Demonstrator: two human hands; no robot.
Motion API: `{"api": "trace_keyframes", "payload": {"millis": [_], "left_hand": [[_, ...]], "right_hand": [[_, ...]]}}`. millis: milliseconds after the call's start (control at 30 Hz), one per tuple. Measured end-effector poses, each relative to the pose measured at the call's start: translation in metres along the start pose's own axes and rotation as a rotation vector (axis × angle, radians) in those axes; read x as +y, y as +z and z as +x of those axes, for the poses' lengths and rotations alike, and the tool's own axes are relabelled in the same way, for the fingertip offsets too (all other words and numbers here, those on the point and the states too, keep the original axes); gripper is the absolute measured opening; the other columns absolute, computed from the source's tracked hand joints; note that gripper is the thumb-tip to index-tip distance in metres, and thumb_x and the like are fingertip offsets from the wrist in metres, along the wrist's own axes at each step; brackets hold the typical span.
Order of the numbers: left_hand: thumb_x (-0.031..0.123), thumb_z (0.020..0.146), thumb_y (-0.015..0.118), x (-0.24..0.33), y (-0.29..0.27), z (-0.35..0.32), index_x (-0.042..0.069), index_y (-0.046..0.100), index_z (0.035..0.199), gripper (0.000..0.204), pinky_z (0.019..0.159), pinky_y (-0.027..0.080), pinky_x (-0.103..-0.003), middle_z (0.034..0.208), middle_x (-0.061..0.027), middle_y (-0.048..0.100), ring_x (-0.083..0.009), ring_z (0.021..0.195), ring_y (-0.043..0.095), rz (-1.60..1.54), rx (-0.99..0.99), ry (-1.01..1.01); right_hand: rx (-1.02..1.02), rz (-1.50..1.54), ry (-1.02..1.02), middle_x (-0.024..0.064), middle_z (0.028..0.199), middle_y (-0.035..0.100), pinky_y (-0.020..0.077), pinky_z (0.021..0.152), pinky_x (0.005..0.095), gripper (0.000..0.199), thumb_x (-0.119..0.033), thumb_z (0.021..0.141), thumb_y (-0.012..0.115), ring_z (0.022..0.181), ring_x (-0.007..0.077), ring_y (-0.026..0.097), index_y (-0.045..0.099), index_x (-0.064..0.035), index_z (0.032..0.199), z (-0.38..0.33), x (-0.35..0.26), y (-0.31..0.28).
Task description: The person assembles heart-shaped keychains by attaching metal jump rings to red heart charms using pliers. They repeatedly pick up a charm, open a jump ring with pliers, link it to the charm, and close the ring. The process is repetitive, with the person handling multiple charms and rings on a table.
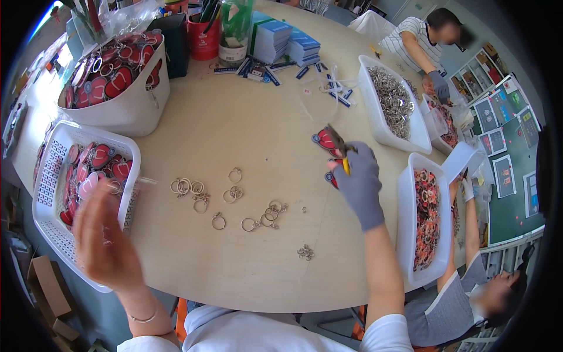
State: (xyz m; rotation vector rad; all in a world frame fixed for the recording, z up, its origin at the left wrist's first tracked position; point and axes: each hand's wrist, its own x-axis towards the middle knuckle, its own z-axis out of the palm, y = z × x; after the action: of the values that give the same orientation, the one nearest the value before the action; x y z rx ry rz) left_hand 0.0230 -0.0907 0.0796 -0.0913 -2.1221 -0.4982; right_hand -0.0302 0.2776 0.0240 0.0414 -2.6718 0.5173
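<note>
The table point(234, 273) carries containers on both sides. At upper left stands a white tub point(138, 114) heaped with red tags on rings; behind it are a dark green box point(171, 44), a red cup point(204, 42) of pens and banded stacks of blue booklets point(271, 38), with small blue-and-white pieces point(258, 73) scattered in front. At right, a white tray point(410, 144) of metal hardware stands next to a longer white bin point(404, 234) of red and orange parts. Two co-workers, one in a striped shirt point(404, 40), are at the right side. Loose split rings point(199, 189) and a small pile of metal links point(305, 252) lie mid-table, between the hands. The left hand point(108, 243), bare and motion-blurred, is over the near edge of a perforated white basket point(51, 170) of red tags and hides part of it; whether it grips anything cannot be told. The right hand point(359, 182), in a grey glove, is closed around yellow-handled pliers point(336, 139), head pointing away from the body. Two red-and-dark tags point(323, 141) are just left of the pliers and gloved fingers; whether held or resting cannot be determined.
</note>
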Motion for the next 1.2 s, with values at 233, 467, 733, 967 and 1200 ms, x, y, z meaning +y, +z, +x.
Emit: {"api": "trace_keyframes", "payload": {"millis": [233, 467, 733, 967, 1200], "left_hand": [[0.005, 0.09, 0.057, -0.065, -0.005, 0.014, 0.003, 0.062, 0.119, 0.03, 0.093, 0.048, -0.039, 0.115, -0.0159, 0.065, -0.0329, 0.106, 0.062, 0.465, -0.294, -0.395], [0.012, 0.093, 0.057, 0.017, 0.031, -0.012, -0.001, 0.048, 0.131, 0.041, 0.095, 0.045, -0.039, 0.119, -0.0154, 0.062, -0.027, 0.113, 0.057, -0.619, -0.676, -0.298], [0.022, 0.096, 0.054, 0.067, 0.092, -0.038, -0.003, 0.057, 0.11, 0.029, 0.069, 0.059, -0.029, 0.101, -0.0198, 0.066, -0.0231, 0.081, 0.07, -1.606, -1.328, -1.391], [0.02, 0.095, 0.055, 0.055, 0.092, -0.034, -0.003, 0.058, 0.107, 0.026, 0.066, 0.059, -0.025, 0.095, -0.0177, 0.068, -0.0166, 0.076, 0.07, -1.5, -1.121, -1.288], [0.021, 0.095, 0.055, 0.056, 0.091, -0.035, -0.002, 0.058, 0.105, 0.026, 0.063, 0.058, -0.024, 0.092, -0.0171, 0.068, -0.0151, 0.07, 0.068, -1.491, -1.125, -1.283]], "right_hand": [[-0.135, -0.4, 0.006, 0.0098, 0.11, 0.058, 0.0425, 0.086, 0.0428, 0.026, -0.024, 0.077, 0.071, 0.1, 0.0282, 0.053, 0.065, -0.0008, 0.086, 0.037, 0.024, 0.046], [0.187, 0.027, -0.373, 0.0098, 0.102, 0.059, 0.0432, 0.081, 0.0416, 0.011, -0.009, 0.078, 0.067, 0.092, 0.029, 0.054, 0.061, -0.0014, 0.085, 0.006, -0.005, 0.026], [-0.183, 0.617, -0.353, 0.0124, 0.098, 0.058, 0.0454, 0.079, 0.0376, 0.017, -0.002, 0.074, 0.069, 0.089, 0.0307, 0.056, 0.056, 0.0038, 0.081, -0.042, -0.076, -0.01], [-0.326, 0.302, -0.091, 0.0091, 0.096, 0.058, 0.046, 0.077, 0.0378, 0.013, 0.0, 0.069, 0.072, 0.09, 0.0274, 0.055, 0.06, 0.0017, 0.073, -0.043, -0.03, 0.001], [-0.386, 0.228, -0.137, 0.0084, 0.096, 0.057, 0.0466, 0.076, 0.0372, 0.013, 0.0, 0.069, 0.071, 0.09, 0.0266, 0.054, 0.059, 0.0005, 0.073, -0.042, -0.035, 0.004]]}}
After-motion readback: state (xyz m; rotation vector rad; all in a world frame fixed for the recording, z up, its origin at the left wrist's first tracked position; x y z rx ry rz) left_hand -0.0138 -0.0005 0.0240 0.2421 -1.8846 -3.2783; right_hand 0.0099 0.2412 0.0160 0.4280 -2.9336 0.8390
